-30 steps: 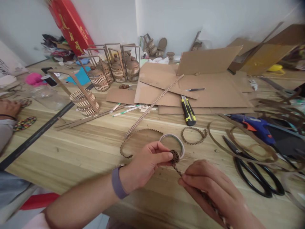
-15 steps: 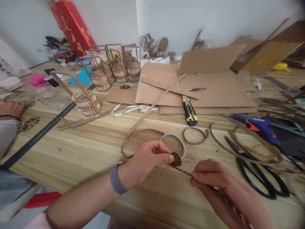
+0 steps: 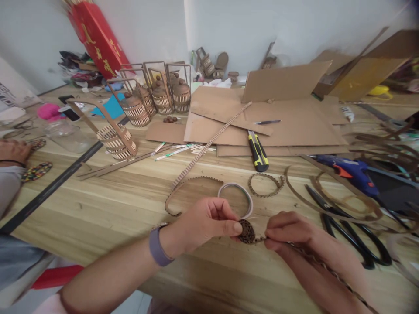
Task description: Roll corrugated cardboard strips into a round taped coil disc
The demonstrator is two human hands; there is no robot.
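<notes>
Between thumb and fingers, my left hand (image 3: 218, 222) pinches a small round coil (image 3: 247, 232) of brown corrugated cardboard strip. From the coil's right side runs the loose strip (image 3: 335, 274), which my right hand (image 3: 303, 237) grips close to the coil; its tail passes across the palm toward the lower right. Just behind the coil lies a roll of tape (image 3: 249, 201) on its side. Another corrugated strip (image 3: 168, 198) curves on the table beyond my left wrist, and a looped strip (image 3: 253, 193) rests past my right hand.
Black scissors (image 3: 368, 244) and a blue glue gun (image 3: 356, 172) lie at the right. A yellow-black utility knife (image 3: 257, 150) touches cardboard sheets (image 3: 288, 111). Small lidded baskets (image 3: 162, 98) and an open basket (image 3: 116, 141) stand at the left. Another person's hand (image 3: 15, 150) rests at the far left.
The coil has turned in my left hand and sits slightly lower and to the right. My right hand has come nearer to it, and less strip spans between the hands.
</notes>
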